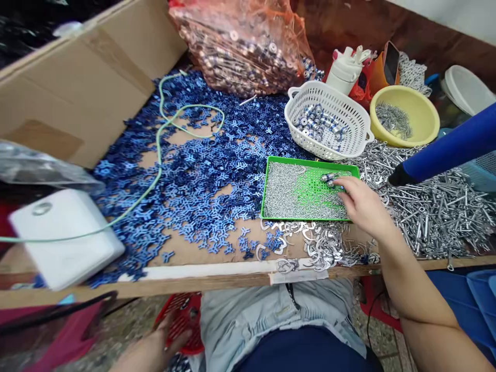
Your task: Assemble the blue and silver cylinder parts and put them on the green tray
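Observation:
My right hand [360, 204] reaches over the right end of a green tray [271, 165] filled with tiny silver pieces. Its fingers are pinched on a small silver-and-blue metal part [327, 178] at the tray's upper right. My left hand [163, 343] hangs below the table edge, its fingers resting on the rim of a red basket [182, 318] near the floor. Whether that hand grips the basket is not clear.
Blue Y-shaped pieces [186, 175] cover the cardboard table top. A white basket [329, 121], a yellow bowl [405, 116], a heap of silver pins [434, 212], a netted bag of parts [244, 44], a white box [64, 237] with a green cable, and a blue tool [445, 152] surround the tray.

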The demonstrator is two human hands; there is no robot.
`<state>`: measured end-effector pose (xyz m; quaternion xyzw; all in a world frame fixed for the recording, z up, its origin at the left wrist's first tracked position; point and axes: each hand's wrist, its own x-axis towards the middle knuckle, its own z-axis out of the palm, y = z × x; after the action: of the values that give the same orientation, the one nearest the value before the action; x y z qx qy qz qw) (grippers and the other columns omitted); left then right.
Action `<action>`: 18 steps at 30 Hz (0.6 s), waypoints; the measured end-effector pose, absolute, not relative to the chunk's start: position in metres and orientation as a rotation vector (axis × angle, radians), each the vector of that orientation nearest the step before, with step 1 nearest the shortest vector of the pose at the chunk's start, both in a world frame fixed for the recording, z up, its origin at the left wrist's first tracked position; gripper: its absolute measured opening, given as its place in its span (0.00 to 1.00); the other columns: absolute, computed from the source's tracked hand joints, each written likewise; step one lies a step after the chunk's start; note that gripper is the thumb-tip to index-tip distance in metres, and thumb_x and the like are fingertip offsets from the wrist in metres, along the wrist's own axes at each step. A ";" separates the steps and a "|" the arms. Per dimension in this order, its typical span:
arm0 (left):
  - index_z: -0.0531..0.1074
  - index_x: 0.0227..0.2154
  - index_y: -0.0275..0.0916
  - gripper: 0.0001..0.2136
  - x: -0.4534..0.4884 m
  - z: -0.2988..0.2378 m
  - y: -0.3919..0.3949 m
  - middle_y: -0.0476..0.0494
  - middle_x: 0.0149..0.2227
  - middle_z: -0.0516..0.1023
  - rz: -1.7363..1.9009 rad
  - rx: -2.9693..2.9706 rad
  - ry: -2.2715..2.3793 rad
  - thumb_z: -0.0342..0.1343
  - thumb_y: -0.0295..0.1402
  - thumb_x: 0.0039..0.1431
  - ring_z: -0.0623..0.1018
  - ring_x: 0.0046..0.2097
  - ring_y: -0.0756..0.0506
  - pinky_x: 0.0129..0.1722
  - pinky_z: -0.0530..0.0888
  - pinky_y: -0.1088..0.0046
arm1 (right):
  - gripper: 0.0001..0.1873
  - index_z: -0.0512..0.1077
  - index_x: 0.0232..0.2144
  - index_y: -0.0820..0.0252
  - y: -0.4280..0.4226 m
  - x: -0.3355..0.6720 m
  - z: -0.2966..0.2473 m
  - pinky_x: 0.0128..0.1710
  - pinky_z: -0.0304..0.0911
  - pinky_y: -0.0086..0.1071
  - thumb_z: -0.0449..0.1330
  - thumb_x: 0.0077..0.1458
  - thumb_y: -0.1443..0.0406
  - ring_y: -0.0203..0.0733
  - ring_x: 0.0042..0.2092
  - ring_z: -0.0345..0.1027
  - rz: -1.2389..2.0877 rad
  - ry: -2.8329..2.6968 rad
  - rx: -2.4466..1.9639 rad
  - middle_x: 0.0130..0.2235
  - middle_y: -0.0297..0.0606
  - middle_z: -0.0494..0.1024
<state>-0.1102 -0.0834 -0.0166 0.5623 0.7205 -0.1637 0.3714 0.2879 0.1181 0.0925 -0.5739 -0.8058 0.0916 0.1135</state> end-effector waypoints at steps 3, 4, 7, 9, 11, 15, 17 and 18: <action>0.69 0.51 0.30 0.27 -0.077 -0.004 -0.067 0.34 0.46 0.78 -0.302 1.565 1.711 0.44 0.42 0.55 0.77 0.48 0.36 0.45 0.73 0.65 | 0.21 0.62 0.55 0.61 0.138 0.280 0.077 0.57 0.56 0.47 0.48 0.58 0.70 0.51 0.59 0.56 0.182 -2.490 -1.632 0.57 0.46 0.64; 0.70 0.51 0.32 0.25 -0.067 0.001 -0.062 0.35 0.48 0.76 -0.247 1.606 1.651 0.46 0.42 0.54 0.76 0.50 0.37 0.47 0.73 0.67 | 0.22 0.62 0.55 0.59 0.144 0.280 0.073 0.56 0.57 0.49 0.48 0.59 0.70 0.53 0.58 0.56 0.176 -2.529 -1.656 0.57 0.46 0.64; 0.72 0.49 0.41 0.21 -0.048 0.017 -0.056 0.42 0.49 0.76 -0.074 1.691 1.496 0.51 0.41 0.53 0.75 0.51 0.38 0.48 0.72 0.67 | 0.20 0.64 0.54 0.59 0.150 0.291 0.065 0.50 0.61 0.52 0.47 0.59 0.69 0.56 0.54 0.61 0.170 -2.574 -1.744 0.53 0.48 0.68; 0.73 0.48 0.45 0.19 -0.044 0.028 -0.053 0.44 0.47 0.78 0.024 1.738 1.411 0.53 0.42 0.53 0.78 0.48 0.38 0.46 0.74 0.67 | 0.19 0.65 0.52 0.60 0.144 0.301 0.066 0.48 0.63 0.50 0.49 0.59 0.68 0.54 0.49 0.64 0.179 -2.574 -1.760 0.48 0.48 0.71; 0.74 0.47 0.46 0.19 -0.041 0.038 -0.047 0.44 0.45 0.79 0.107 1.778 1.342 0.55 0.43 0.52 0.79 0.45 0.38 0.43 0.76 0.68 | 0.18 0.66 0.51 0.57 0.133 0.310 0.070 0.47 0.64 0.48 0.50 0.59 0.66 0.51 0.48 0.65 0.253 -2.608 -1.717 0.46 0.45 0.72; 0.73 0.48 0.50 0.19 -0.038 0.047 -0.036 0.45 0.44 0.80 0.248 1.797 1.187 0.59 0.39 0.50 0.80 0.43 0.40 0.41 0.76 0.72 | 0.18 0.64 0.52 0.51 0.109 0.319 0.083 0.52 0.62 0.48 0.51 0.59 0.65 0.48 0.53 0.62 0.494 -2.599 -1.567 0.52 0.40 0.70; 0.73 0.47 0.52 0.19 -0.040 0.040 -0.042 0.47 0.44 0.80 0.315 1.740 1.097 0.61 0.37 0.49 0.79 0.43 0.40 0.43 0.75 0.72 | 0.19 0.63 0.54 0.51 0.100 0.320 0.089 0.55 0.58 0.49 0.50 0.60 0.64 0.48 0.57 0.58 0.501 -2.499 -1.583 0.55 0.41 0.67; 0.73 0.47 0.52 0.19 -0.043 0.034 -0.051 0.47 0.44 0.80 0.346 1.692 1.066 0.61 0.36 0.49 0.79 0.44 0.40 0.45 0.75 0.70 | 0.19 0.62 0.54 0.51 0.096 0.320 0.091 0.56 0.57 0.50 0.50 0.60 0.64 0.48 0.58 0.57 0.485 -2.441 -1.609 0.56 0.41 0.66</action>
<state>-0.0431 -0.0507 0.0342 0.7080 0.4462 0.1450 0.5279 0.3202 0.0962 0.0914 -0.5408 -0.8204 0.1630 0.0890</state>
